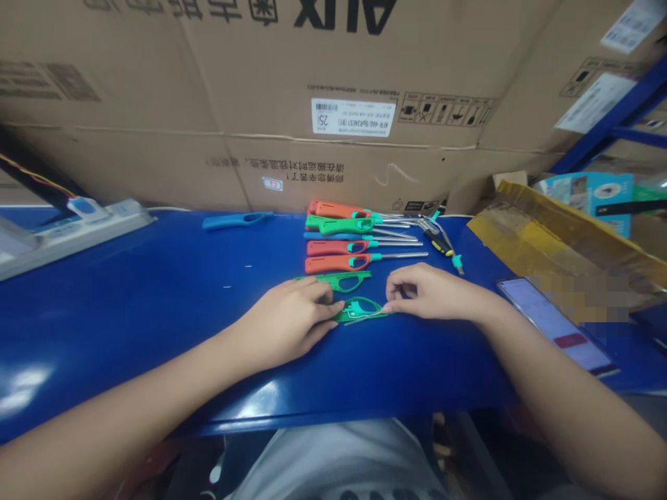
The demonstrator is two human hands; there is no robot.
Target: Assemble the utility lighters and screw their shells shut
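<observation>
A green lighter casing half (376, 304) lies open on the blue table, with a turquoise trigger piece (356, 308) inside it. My left hand (294, 319) is closed, thumb and fingers pinching the casing's left end. On the other end, my right hand (424, 290) is closed, its thumb and forefinger pinching a thin wire (365, 317) that runs across the casing. A second green casing half (348, 280) rests just beyond, partly behind my left hand. Farther back, several long-nosed lighters lie stacked side by side, including an orange lighter (333, 263) and a green lighter (336, 225).
A blue casing piece (234, 220) lies at the back left, near a white power strip (99, 232). Pliers with black-yellow handles (438, 242) sit beyond my right hand. A phone (555, 323) and a taped carton (563, 239) are right. A large cardboard box (250, 90) stands behind.
</observation>
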